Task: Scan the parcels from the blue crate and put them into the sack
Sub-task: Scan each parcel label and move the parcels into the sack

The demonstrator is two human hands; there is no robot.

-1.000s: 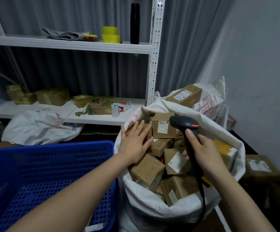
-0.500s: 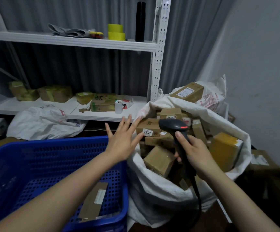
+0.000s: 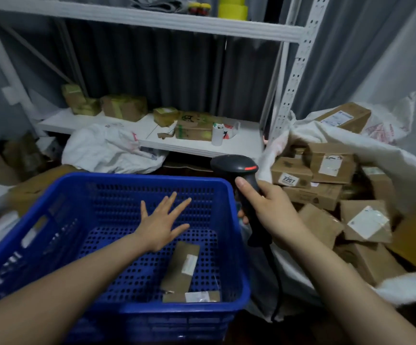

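Observation:
The blue crate (image 3: 52, 220) fills the lower left. On its floor lie a flat brown parcel (image 3: 180, 266) with a white label and a smaller parcel (image 3: 192, 296) near the front wall. My left hand (image 3: 163, 224) hovers inside the crate with its fingers spread, just above and behind the flat parcel, holding nothing. My right hand (image 3: 270, 210) grips the handle of a black barcode scanner (image 3: 238, 166) over the crate's right rim. The white sack (image 3: 381, 155) at the right is full of several cardboard parcels (image 3: 324, 164).
A white shelf unit (image 3: 197, 143) behind the crate carries boxes, a white cup and a crumpled white bag (image 3: 107, 148). A second sack with a box (image 3: 344, 117) stands at the far right by the wall. The scanner's cable hangs down between crate and sack.
My left hand has left the sack and moved left and down into the blue crate. My right hand has carried the scanner left to the crate's rim. The view has swung left.

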